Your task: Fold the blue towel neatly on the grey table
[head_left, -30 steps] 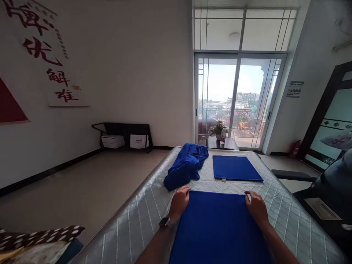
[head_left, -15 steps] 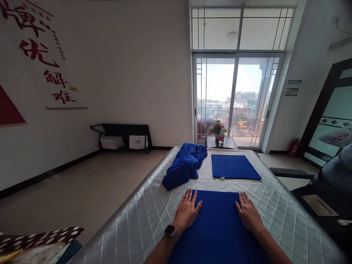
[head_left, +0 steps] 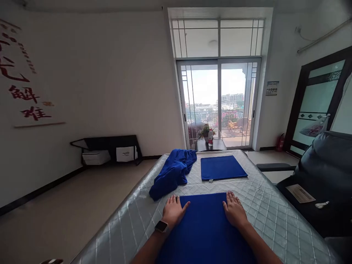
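Observation:
A flat, smooth blue cloth (head_left: 205, 231) lies in front of me on a silver quilted mattress (head_left: 275, 216). My left hand (head_left: 173, 212) rests palm down at its far left corner, thumb apart, with a watch (head_left: 161, 226) on the wrist. At the far right corner, my right hand (head_left: 235, 210) lies flat with fingers stretched out. Neither hand grips anything. Beyond them sit a neatly folded blue cloth (head_left: 223, 168) with a small white tag and, to its left, a crumpled blue cloth (head_left: 173, 174). The near edge of the front cloth is out of view.
Behind the mattress, a small table (head_left: 200, 145) carries a plant (head_left: 204, 130) and a bottle (head_left: 210, 137) before glass sliding doors. A black chair (head_left: 324, 179) stands close on the right, holding a brown card (head_left: 300, 193). A black rack (head_left: 110, 143) stands by the wall.
My view has turned to the right, so the room appears shifted left. Both hands stay flat near the cloth's far corners; the left one sits slightly further out over its left edge.

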Demonstrator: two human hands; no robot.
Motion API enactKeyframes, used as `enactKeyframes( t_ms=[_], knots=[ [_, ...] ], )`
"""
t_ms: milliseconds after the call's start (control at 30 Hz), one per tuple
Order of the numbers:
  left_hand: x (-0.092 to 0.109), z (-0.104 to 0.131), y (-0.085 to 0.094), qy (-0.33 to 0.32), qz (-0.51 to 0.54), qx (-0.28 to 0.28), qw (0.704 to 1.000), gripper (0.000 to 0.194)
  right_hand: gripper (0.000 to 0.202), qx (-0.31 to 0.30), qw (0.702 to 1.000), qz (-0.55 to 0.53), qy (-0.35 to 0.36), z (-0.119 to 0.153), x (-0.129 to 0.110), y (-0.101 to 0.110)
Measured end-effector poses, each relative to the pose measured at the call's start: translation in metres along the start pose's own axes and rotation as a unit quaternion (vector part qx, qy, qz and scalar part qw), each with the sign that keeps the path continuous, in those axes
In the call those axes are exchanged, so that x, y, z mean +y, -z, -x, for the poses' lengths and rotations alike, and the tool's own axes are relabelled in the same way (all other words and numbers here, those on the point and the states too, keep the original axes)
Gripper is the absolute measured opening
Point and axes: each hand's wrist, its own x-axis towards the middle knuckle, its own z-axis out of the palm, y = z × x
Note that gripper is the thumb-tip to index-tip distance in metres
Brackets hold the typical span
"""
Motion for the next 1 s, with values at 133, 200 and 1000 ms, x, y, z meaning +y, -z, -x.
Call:
enactKeyframes(
  t_ms=[133,200,1000],
  knots=[
    [0.075,-0.003,0.013,-0.092,0.028,0.059,0.994,0.082,0.067,0.012,1.000,0.002,-0.003,0.000,0.001,-0.001],
    [0.125,0.002,0.009,-0.200,0.085,0.080,0.973,0.076,0.065,0.013,1.000,0.012,0.009,-0.001,0.005,-0.004],
    [-0.017,-0.002,-0.037,-0.042,0.085,0.049,0.994,0.069,0.063,0.021,1.000,-0.003,0.012,-0.008,0.014,-0.006]
  ],
)
